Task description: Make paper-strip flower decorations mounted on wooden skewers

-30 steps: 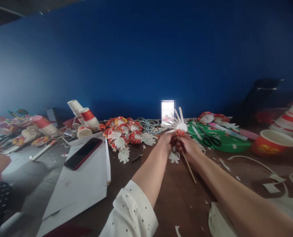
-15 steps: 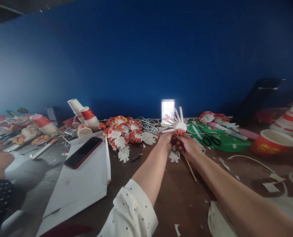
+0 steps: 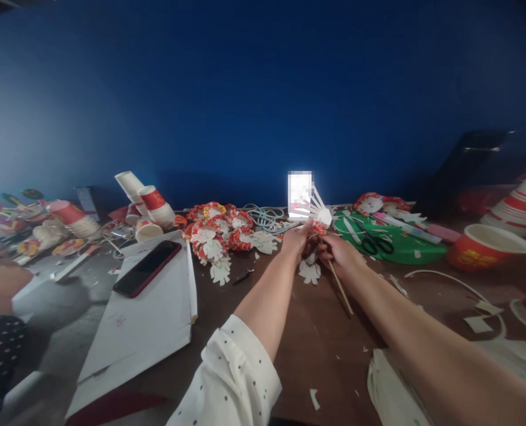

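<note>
In the head view, a paper cup cut into strips [image 3: 322, 216] fans out white strips from its round base, with red folded bits at its near edge. My left hand [image 3: 297, 239] is closed on its left side. My right hand [image 3: 337, 251] pinches the near edge, the fingertips of both hands close together. From under the right hand a thin wooden stick [image 3: 343, 291] slants down toward me; how it is gripped is hidden. Below the hands lies a white paper cutout [image 3: 309, 272].
Red-and-white paper decorations [image 3: 209, 234] pile up at left of centre. Scissors [image 3: 378, 244] rest on a green sheet [image 3: 422, 253]. A phone [image 3: 147, 269] lies on a white board [image 3: 151, 331]. A red paper cup [image 3: 484, 251] stands right. Another person's arm [image 3: 0, 284] shows far left.
The whole view has shifted slightly, with things sitting a little higher and further left. Both hands keep hold of the cut paper cup, which has turned a little in the fingers.
</note>
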Demonstrator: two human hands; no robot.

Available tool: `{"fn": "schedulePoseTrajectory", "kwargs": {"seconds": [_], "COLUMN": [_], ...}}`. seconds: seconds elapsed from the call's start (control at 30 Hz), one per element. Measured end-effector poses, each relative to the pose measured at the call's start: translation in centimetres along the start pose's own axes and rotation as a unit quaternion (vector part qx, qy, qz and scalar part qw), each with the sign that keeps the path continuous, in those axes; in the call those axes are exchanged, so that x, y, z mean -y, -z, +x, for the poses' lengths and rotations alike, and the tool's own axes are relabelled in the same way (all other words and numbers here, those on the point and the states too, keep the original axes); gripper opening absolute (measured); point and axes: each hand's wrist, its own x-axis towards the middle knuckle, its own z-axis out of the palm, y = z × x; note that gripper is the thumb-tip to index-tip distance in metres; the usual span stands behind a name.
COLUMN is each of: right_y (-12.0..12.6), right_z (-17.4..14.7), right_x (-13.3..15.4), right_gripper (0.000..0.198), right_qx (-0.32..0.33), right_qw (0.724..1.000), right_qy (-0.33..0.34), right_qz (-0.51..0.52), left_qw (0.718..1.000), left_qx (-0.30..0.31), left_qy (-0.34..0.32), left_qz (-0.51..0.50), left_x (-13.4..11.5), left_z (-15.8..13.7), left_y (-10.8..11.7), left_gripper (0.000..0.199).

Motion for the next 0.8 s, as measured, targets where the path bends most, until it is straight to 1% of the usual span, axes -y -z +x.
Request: {"fn": "schedulePoseTrajectory", "kwargs": {"seconds": [0.1,0.2,0.3,0.43,0.53,0.67,0.8], "right_y": [-0.2,-0.3,-0.1,0.1,0.1,-0.4,-1.0], "right_z": [-0.3,-0.5,-0.5,-0.2,-0.1,-0.5,-1.0], "right_x": [0.5,0.8,0.8,0.9,0.9,1.0,0.6], "right_gripper": [0.012,0.015,0.017,0.017,0.017,0.018,0.017], "right_qx": [-0.006,-0.016,-0.026,-0.030,-0.053,-0.078,-0.057], "right_qw": [1.000,0.999,0.999,0.999,0.997,0.994,0.995], "right_qy": [-0.017,-0.024,-0.023,-0.018,-0.020,-0.052,-0.079], "right_qz": [0.021,0.031,0.036,0.039,0.048,0.048,0.028], "left_qw": [0.999,0.995,0.991,0.991,0.990,0.987,0.985], "left_qx": [-0.046,-0.075,-0.087,-0.092,-0.096,-0.117,-0.132], "left_qy": [0.006,0.039,0.047,0.034,0.029,0.022,0.025], "left_qz": [0.007,-0.051,-0.093,-0.089,-0.094,-0.105,-0.103], "left_x": [-0.8,-1.5,-2.0,-2.1,-2.1,-2.0,-1.7], "left_z": [-0.1,-0.1,-0.2,-0.3,-0.4,-0.2,0.3], "left_y": [0.2,0.4,0.5,0.7,0.7,0.4,0.4], "left_gripper": [0.045,0.031,0.021,0.021,0.021,0.022,0.018]}}
